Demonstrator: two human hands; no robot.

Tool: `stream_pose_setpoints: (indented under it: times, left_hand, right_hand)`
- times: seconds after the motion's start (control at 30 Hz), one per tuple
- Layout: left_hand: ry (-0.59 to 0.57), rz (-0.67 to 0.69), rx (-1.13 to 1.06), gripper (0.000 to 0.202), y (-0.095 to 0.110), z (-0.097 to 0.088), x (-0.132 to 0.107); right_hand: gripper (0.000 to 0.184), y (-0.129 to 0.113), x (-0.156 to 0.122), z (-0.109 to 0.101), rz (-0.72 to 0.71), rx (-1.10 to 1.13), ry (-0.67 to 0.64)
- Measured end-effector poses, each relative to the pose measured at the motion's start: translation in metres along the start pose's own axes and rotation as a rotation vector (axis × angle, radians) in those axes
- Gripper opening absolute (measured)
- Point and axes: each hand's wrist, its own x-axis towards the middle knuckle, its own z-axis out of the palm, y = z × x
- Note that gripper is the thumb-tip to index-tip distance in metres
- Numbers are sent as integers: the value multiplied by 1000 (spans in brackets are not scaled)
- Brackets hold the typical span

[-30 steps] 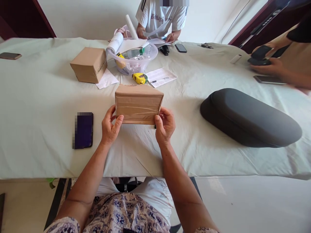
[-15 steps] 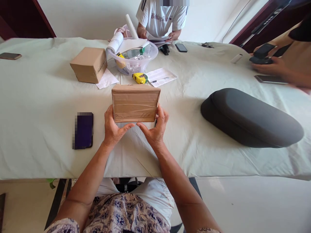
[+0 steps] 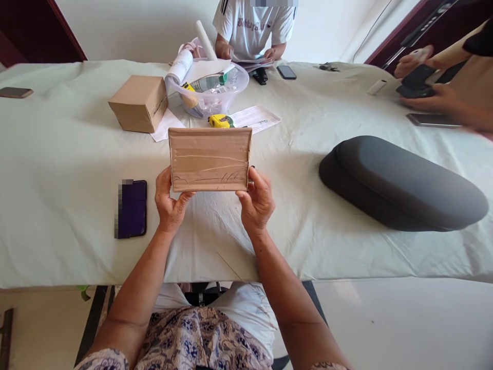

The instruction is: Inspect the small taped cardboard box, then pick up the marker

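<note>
A brown cardboard box [image 3: 210, 160] is held up in front of me, one broad face turned my way, with creased clear tape and dark scribbled lines low on it. My left hand [image 3: 169, 201] grips its lower left corner, thumb along the bottom edge. On the opposite side my right hand [image 3: 258, 200] is closed on the lower right corner, its thumb at the bottom edge. The fingers behind the box are partly hidden. Left of my left hand lies a dark phone [image 3: 133, 209] on the pale tablecloth [image 3: 69, 164].
Beyond the box are another cardboard box [image 3: 136, 103], a plastic basin [image 3: 210, 103] of odds and ends, a yellow tape measure [image 3: 220, 121] and a printed sheet [image 3: 258, 117]. A grey padded case [image 3: 400, 185] lies right. One person [image 3: 252, 33] sits opposite; another person's hands [image 3: 427, 85] hold a dark object.
My hands have spread apart, the thumbs moving from near each other to the box's corners. The box has tipped so its face shows taller. At right, the other person's hand has lifted.
</note>
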Motion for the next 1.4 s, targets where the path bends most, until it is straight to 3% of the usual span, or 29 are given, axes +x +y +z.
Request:
stream_pose_setpoints:
  times: [0.2, 0.43, 0.7, 0.97, 1.07, 1.23, 1.4]
  left_hand:
    - [16, 18, -5, 59, 7, -2, 2]
    - [33, 12, -37, 60, 9, -2, 3]
    - [47, -45, -15, 60, 32, 0, 17]
    - [-3, -227, -186, 59, -6, 7, 26]
    - [-22, -245, -270, 57, -17, 6, 19]
    - [-140, -271, -309, 59, -29, 0, 12]
    - [-220, -281, -273, 54, -36, -6, 13]
  right_hand:
    - [53, -11, 1, -4, 47, -50, 48]
    - [51, -7, 4, 0, 19, 41, 55]
    - [46, -4, 18, 1, 75, 8, 182]
    - [38, 14, 24, 15, 422, 195, 26]
    - [33, 16, 21, 9, 468, 207, 13]
    - [25, 19, 22, -7, 545, 127, -135]
    - [12, 20, 22, -18, 461, -130, -264]
